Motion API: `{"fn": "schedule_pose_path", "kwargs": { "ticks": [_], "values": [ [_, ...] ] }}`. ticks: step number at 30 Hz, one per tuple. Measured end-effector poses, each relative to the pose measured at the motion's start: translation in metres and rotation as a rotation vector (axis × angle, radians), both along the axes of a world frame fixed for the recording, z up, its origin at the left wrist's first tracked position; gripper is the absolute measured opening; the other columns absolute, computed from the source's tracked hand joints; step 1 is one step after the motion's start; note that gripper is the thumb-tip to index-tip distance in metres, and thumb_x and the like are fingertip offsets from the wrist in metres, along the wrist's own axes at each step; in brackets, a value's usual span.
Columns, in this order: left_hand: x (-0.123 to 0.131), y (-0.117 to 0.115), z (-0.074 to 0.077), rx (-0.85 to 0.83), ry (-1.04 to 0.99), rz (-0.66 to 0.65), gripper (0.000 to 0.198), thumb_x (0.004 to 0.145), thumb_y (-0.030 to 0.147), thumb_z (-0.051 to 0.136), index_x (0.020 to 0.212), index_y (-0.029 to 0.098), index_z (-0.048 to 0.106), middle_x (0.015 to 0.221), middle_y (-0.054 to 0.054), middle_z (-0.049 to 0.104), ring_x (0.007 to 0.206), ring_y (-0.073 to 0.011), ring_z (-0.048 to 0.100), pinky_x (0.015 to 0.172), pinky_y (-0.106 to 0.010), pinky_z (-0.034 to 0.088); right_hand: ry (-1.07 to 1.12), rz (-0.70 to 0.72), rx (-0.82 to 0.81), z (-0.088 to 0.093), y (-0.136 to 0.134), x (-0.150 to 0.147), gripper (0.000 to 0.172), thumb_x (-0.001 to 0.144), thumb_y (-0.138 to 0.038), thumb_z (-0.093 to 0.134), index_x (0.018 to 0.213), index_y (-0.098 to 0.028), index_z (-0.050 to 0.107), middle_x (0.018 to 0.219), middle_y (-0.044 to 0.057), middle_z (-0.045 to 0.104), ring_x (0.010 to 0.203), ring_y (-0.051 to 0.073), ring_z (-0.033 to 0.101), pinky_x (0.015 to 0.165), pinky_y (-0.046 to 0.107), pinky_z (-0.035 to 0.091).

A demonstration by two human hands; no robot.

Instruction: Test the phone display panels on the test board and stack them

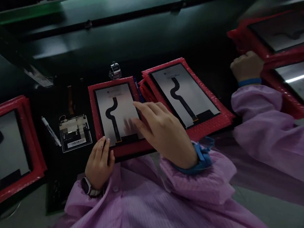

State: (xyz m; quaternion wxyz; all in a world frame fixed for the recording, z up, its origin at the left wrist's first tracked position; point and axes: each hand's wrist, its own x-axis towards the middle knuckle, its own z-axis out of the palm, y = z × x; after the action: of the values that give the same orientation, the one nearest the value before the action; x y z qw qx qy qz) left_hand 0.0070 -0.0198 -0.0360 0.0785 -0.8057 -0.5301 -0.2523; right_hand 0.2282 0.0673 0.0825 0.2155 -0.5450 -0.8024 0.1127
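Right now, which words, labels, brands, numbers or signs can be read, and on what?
None is legible.
Barcode label on the small circuit assembly: too small to read.
Faint print near the top of the middle panel: blurred.
Faint print on the neighbouring panel rightward: blurred.

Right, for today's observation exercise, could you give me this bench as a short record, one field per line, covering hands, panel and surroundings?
Left hand: watch at wrist, fingers at the middle display panel's lower-left corner
Right hand: blue wrist strap, over the panel's right side; contact unclear
Panel detail: black, curved flex cable
Under panel: red bubble wrap
Left of panel: barcode-labelled electronic module, white pen-like tool
Co-worker's hand: curled, blue wristband, beside red-wrapped panels
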Motion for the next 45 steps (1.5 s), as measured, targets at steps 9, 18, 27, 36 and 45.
{"fn": "schedule_pose_path", "kwargs": {
  "ticks": [9,18,27,36,45],
  "values": [
    [-0.002,-0.003,-0.005,-0.023,-0.028,0.03,0.051,0.098,0.017,0.055,0.149,0.014,0.052,0.135,-0.018,0.067,0.123,-0.0289,0.067,0.103,-0.043,0.056,-0.112,0.132,-0.005,-0.05,0.105,-0.063,0.04,0.104,-0.026,0.044,0.139,-0.007,0.054,0.133,0.019,0.06,0.124,0.034,0.051,0.105,0.05,0.043],
    [-0.02,0.027,0.053,-0.344,-0.02,-0.076,0.035,0.106,0.033,0.046,0.128,0.016,0.065,0.117,-0.009,0.076,0.101,-0.0225,0.074,0.087,-0.034,0.06,0.072,0.169,-0.075,-0.092,0.12,-0.057,0.038,0.103,-0.034,0.049,0.138,-0.023,0.055,0.139,0.011,0.055,0.132,0.029,0.045,0.111,0.051,0.041],
    [-0.053,0.154,0.068,-0.31,-0.03,0.317,0.035,0.101,0.034,0.046,0.128,0.017,0.063,0.117,-0.014,0.069,0.104,-0.0275,0.064,0.092,-0.041,0.054,-0.008,0.308,-0.039,-0.088,0.101,-0.054,0.038,0.102,-0.027,0.043,0.135,-0.016,0.06,0.131,0.018,0.06,0.12,0.033,0.051,0.104,0.052,0.045],
    [-0.064,0.15,0.039,-0.373,-0.236,0.515,0.066,0.08,-0.002,0.049,0.144,0.016,0.05,0.129,-0.016,0.056,0.104,-0.0244,0.064,0.096,-0.039,0.053,-0.018,0.412,0.044,-0.1,0.086,-0.05,0.039,0.101,-0.034,0.043,0.125,-0.013,0.065,0.123,0.019,0.063,0.112,0.034,0.054,0.099,0.053,0.049],
    [-0.076,0.153,0.037,-0.296,-1.162,0.48,0.062,0.078,0.0,0.066,0.135,0.016,0.05,0.126,-0.013,0.06,0.084,-0.0134,0.066,0.083,-0.033,0.058,-0.002,0.494,0.031,-0.124,0.084,-0.031,0.077,0.092,-0.073,0.042,0.148,-0.021,0.048,0.143,0.026,0.049,0.131,0.049,0.047,0.104,0.066,0.045]
  ]
}}
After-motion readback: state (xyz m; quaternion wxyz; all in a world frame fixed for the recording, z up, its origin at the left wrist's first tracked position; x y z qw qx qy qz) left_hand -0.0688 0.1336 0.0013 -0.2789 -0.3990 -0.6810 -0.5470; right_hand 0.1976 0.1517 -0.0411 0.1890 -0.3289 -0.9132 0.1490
